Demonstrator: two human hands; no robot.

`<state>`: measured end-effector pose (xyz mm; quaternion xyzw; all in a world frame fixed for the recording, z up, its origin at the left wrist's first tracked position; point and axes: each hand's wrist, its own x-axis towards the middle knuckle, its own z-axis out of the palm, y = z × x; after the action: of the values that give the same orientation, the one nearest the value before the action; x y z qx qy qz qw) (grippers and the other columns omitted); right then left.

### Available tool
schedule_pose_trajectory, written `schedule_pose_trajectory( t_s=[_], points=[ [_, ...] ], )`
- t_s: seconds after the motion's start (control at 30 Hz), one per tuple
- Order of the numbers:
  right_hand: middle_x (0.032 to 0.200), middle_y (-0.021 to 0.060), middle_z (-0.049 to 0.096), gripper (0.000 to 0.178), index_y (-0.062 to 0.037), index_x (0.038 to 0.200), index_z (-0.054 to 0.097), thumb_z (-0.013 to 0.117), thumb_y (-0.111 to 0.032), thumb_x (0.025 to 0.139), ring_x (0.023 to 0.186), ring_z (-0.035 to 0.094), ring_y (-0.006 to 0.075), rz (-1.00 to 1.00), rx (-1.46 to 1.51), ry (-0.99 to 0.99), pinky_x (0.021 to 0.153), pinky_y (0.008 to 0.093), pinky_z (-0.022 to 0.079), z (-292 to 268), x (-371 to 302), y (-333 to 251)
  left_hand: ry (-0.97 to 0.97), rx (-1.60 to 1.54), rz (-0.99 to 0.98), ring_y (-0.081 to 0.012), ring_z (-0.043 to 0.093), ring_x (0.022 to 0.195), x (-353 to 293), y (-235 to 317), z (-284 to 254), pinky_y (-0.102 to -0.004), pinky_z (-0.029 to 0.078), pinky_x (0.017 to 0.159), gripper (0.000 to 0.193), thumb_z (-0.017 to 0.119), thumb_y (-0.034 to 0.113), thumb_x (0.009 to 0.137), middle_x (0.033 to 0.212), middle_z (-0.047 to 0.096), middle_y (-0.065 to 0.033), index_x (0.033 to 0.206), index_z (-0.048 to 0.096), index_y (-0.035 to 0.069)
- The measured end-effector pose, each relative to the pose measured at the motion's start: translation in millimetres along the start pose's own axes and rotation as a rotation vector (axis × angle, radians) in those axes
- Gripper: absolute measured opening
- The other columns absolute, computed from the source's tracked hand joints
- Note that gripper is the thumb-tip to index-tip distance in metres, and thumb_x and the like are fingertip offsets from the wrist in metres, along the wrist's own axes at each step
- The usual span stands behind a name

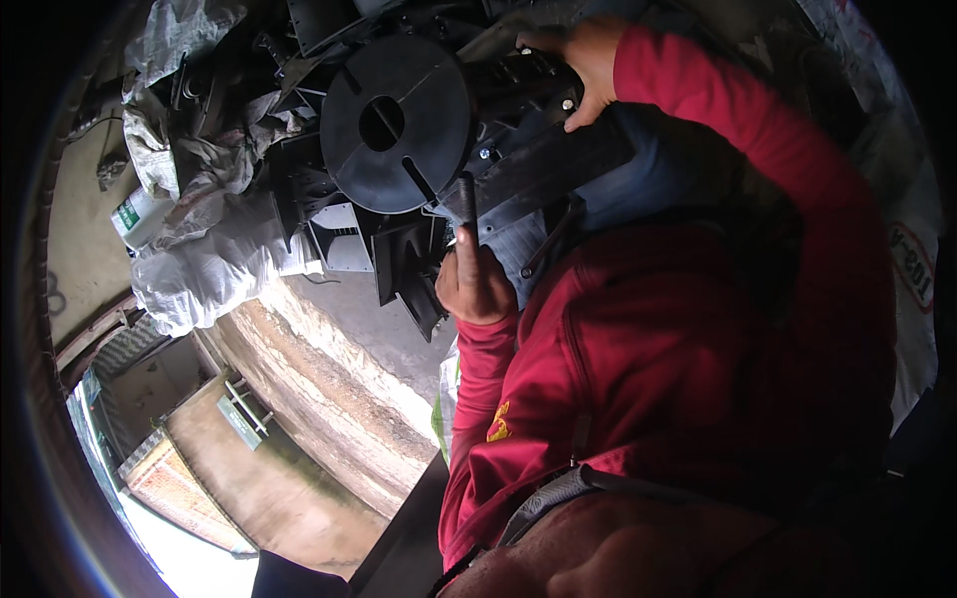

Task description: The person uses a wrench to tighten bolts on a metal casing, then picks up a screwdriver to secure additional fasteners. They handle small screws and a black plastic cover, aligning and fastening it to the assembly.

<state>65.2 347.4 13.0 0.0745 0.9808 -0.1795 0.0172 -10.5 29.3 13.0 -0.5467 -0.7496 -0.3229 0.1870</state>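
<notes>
A black round metal disc [399, 125] with a central hole and radial slots sits on a black metal assembly [538, 164] resting across my lap. My left hand [474, 284] is closed around a dark rod-like tool [467, 202] that points up at the disc's lower right edge. My right hand [586, 58], at the end of a red sleeve, grips the upper edge of the assembly just right of the disc. The tool's tip is hidden against the dark parts.
Several black sheet-metal parts [344, 234] lie piled left of and under the disc. Crumpled whitish sacks [199, 269] and a white bottle with a green label [140, 216] lie at left. A concrete ledge [319, 389] curves below. My red sweater fills the right.
</notes>
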Motion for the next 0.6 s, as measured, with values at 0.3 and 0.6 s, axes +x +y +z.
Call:
schedule_pose_trajectory(
  t_s=[0.3, 0.6],
  points=[
    [0.097, 0.0202, 0.069, 0.115, -0.0033, 0.144, 0.039, 0.081, -0.062, 0.054, 0.089, 0.067, 0.0375, 0.056, -0.010, -0.148, 0.081, 0.0437, 0.052, -23, 0, -6, 0.061, -0.048, -0.078, -0.0224, 0.044, 0.044, -5, -7, -1, -0.0345, 0.040, 0.045, 0.061, 0.059, -0.008, 0.083, 0.056, 0.045, -0.0100, 0.141, 0.050, 0.008],
    [0.097, 0.0203, 0.069, 0.113, -0.0036, 0.143, 0.042, 0.082, -0.061, 0.054, 0.088, 0.067, 0.0360, 0.053, -0.013, -0.137, 0.079, 0.0425, 0.052, -24, 3, -3, 0.141, -0.012, 0.030, -0.0244, 0.047, 0.046, -6, -12, 8, -0.0347, 0.041, 0.046, 0.057, 0.056, -0.009, 0.083, 0.065, 0.058, -0.0138, 0.139, 0.050, 0.000]
  ],
)
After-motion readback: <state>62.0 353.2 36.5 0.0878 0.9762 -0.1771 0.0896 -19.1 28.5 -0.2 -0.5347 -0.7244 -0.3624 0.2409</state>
